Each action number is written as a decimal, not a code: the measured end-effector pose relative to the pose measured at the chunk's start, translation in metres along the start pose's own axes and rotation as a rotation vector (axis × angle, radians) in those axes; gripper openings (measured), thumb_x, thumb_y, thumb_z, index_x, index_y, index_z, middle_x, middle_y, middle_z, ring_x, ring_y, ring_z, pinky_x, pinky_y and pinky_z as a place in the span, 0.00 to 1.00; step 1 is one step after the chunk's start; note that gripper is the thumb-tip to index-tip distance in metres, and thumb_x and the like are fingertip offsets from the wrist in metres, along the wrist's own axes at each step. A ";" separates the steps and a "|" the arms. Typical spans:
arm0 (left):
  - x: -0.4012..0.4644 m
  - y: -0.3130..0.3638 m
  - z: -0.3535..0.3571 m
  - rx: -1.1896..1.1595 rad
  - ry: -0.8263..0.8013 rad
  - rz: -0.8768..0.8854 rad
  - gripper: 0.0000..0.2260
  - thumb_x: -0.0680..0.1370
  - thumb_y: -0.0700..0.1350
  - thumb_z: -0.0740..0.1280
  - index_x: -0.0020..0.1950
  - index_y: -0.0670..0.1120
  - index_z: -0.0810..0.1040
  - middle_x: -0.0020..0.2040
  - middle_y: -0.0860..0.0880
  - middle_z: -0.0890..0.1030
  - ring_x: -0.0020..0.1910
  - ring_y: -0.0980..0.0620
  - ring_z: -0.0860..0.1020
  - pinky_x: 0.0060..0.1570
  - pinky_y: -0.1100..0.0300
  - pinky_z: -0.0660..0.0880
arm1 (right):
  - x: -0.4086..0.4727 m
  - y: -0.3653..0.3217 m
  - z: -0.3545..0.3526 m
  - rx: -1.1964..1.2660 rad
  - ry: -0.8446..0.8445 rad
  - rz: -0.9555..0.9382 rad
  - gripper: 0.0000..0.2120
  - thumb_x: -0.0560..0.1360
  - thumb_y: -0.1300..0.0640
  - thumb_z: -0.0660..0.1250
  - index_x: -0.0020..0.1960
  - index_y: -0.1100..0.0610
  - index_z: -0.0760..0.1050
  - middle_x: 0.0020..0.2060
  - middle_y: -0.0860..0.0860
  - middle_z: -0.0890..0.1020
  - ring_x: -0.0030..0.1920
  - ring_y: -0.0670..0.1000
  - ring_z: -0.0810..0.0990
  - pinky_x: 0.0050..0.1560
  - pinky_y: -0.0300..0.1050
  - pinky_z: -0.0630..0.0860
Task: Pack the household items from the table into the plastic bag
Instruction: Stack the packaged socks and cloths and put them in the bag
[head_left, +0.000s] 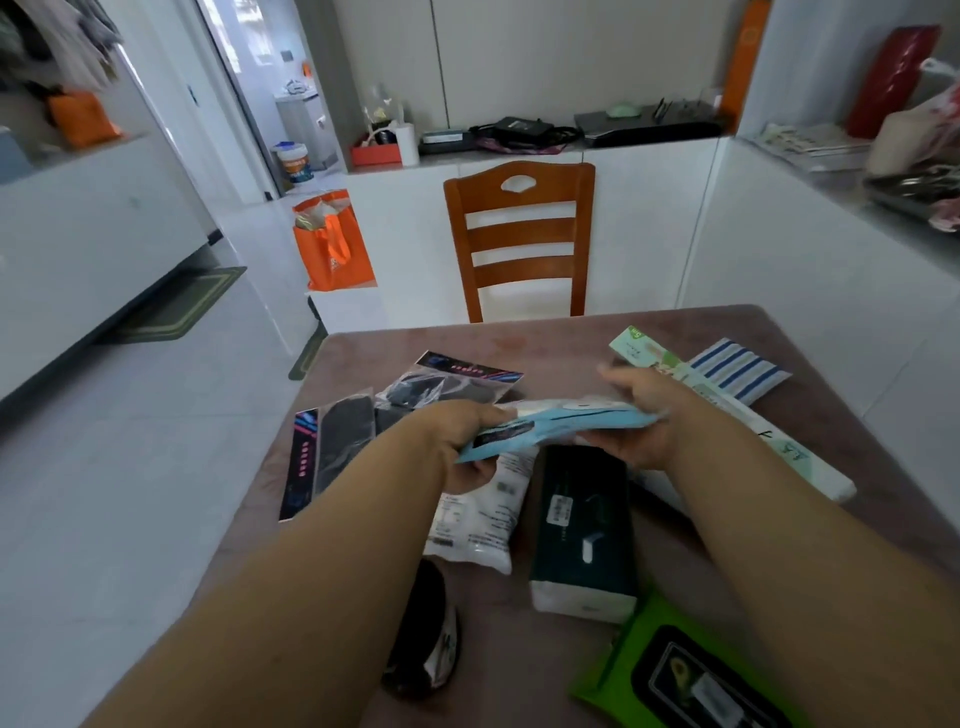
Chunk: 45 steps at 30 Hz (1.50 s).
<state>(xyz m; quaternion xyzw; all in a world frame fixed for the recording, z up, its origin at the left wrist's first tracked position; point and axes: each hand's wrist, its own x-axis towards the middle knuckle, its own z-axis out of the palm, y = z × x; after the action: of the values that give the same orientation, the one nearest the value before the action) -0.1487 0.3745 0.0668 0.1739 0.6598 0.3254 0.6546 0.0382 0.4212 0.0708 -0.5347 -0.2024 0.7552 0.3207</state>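
Left hand: grip closed on blue packet's left end
Right hand: grip closed on its right end
Blue packet: held level above bench
Beneath: dark green tissue pack, white packet

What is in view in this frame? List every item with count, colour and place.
blue pack: 1, light blue, held above the table in both hands
black packets: 2, black with neon cards, table's left part
white pack: 1, white, under the left hand
dark pack: 1, dark green and white, table centre
green pack: 1, lime green, near edge
long pack: 1, white and green, right side
striped cloth: 1, blue and white, far right corner
black object: 1, black and white, near left edge; blurred
table: 1, brown
chair: 1, wooden, behind the table
orange bag: 1, on the floor
left hand: grips the blue pack's left end
right hand: grips its right end
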 end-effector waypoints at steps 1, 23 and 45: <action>-0.001 0.001 -0.009 0.069 -0.005 0.026 0.09 0.79 0.47 0.65 0.43 0.42 0.78 0.27 0.48 0.80 0.18 0.55 0.75 0.19 0.69 0.70 | 0.003 0.002 0.003 -0.136 0.020 -0.009 0.10 0.79 0.57 0.63 0.52 0.65 0.72 0.35 0.62 0.82 0.24 0.57 0.83 0.20 0.46 0.78; 0.086 -0.037 -0.181 0.633 0.903 0.053 0.39 0.66 0.59 0.75 0.67 0.35 0.69 0.60 0.38 0.76 0.57 0.39 0.78 0.53 0.51 0.77 | 0.053 0.036 0.059 -0.469 0.123 -0.287 0.03 0.74 0.65 0.69 0.44 0.62 0.75 0.38 0.60 0.81 0.36 0.59 0.81 0.50 0.59 0.80; 0.024 0.010 -0.068 0.080 -0.188 0.245 0.20 0.80 0.58 0.58 0.47 0.42 0.79 0.40 0.43 0.85 0.39 0.46 0.83 0.43 0.54 0.80 | 0.037 0.039 0.052 -0.204 -0.063 -0.197 0.16 0.72 0.62 0.71 0.58 0.66 0.77 0.49 0.63 0.84 0.46 0.60 0.83 0.48 0.55 0.80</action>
<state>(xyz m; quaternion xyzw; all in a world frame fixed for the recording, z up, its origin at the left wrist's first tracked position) -0.2185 0.3833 0.0507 0.3088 0.5819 0.3588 0.6613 -0.0296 0.4213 0.0383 -0.5181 -0.3396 0.7120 0.3306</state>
